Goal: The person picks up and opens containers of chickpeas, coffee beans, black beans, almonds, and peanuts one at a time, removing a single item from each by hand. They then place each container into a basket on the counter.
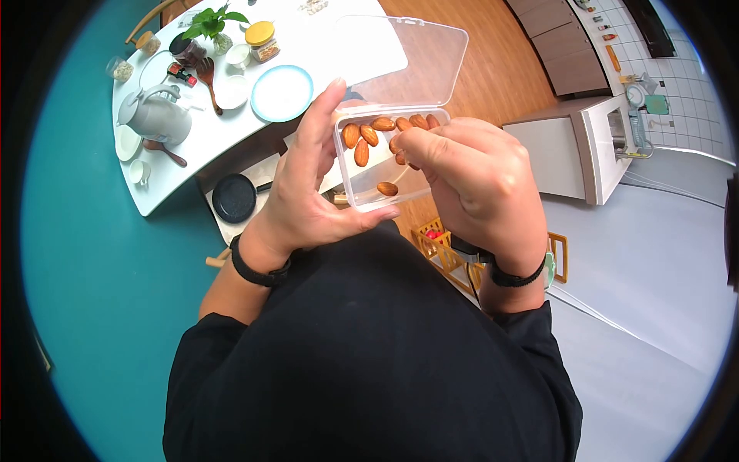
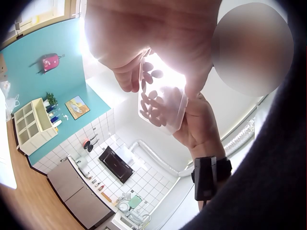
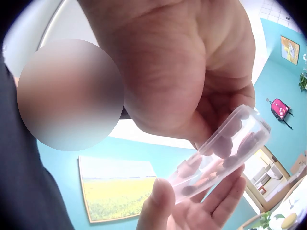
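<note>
Left grip (image 1: 300,196): thumb and fingers curled about a clear plastic box (image 1: 368,175), thumb along the near edge, other fingers at its left side and underneath. Right grip (image 1: 483,165): fingertips drawn together inside the box; cannot tell whether they pinch a nut.

Box: one, between the two grips. Judged light, thin-walled, fairly stiff, apt to flex if squeezed; smooth, perhaps slippery. Best held low, by opposite walls.

Lid (image 1: 433,61): clear, raised, just beyond both grips. Its hinge judged the fragile part; not a handle.

Almonds (image 1: 361,152): several, brown, loose in the box, some beneath the right grip. Judged hard, light, prone to slide. Best taken singly, across the broad sides.

Outward, beyond the left grip: white bench (image 1: 354,42), carrying a blue-rimmed plate (image 1: 282,93), yellow-lidded jar (image 1: 262,40) and grey pitcher (image 1: 156,117). Left of that grip, lower: black pan (image 1: 234,198).
</note>
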{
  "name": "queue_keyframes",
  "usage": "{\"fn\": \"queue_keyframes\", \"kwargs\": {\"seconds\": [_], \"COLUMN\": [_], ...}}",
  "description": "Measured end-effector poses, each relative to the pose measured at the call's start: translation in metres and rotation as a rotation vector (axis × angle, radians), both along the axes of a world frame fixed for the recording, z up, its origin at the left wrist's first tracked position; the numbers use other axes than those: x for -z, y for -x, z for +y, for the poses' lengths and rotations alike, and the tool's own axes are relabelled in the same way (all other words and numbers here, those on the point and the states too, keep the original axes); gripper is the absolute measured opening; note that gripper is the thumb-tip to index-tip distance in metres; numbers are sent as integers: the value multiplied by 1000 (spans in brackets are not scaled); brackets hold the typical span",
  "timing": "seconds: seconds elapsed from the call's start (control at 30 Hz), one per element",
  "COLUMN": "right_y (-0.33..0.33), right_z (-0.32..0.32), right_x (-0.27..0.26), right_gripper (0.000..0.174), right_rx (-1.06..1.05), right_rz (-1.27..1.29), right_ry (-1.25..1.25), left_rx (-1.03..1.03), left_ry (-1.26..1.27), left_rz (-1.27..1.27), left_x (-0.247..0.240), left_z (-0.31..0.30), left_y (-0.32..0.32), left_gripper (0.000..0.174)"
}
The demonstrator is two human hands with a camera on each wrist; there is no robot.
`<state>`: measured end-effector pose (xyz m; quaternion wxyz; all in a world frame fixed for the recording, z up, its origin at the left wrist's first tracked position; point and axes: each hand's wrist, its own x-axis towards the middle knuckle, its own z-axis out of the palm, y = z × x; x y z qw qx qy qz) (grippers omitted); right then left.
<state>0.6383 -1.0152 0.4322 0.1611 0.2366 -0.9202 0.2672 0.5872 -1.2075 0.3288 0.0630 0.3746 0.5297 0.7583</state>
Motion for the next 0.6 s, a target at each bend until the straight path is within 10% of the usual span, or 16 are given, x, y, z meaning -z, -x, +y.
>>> {"fn": "queue_keyframes", "kwargs": {"seconds": [0.33, 0.47, 0.6], "right_y": [2, 2, 4], "right_z": [6, 20, 34], "right_x": [1, 5, 16], "right_gripper": [32, 33, 53], "right_rx": [15, -240, -850], "right_rz": [24, -412, -644], "right_ry": [198, 1300, 1792], "left_rx": [9, -5, 9], "left_ry": [-5, 9, -16], "left_rz": [30, 13, -30], "left_x": [-3, -3, -5], "left_z": [-1, -2, -2], "left_y": [0, -5, -8], "left_gripper": [120, 121, 122]}}
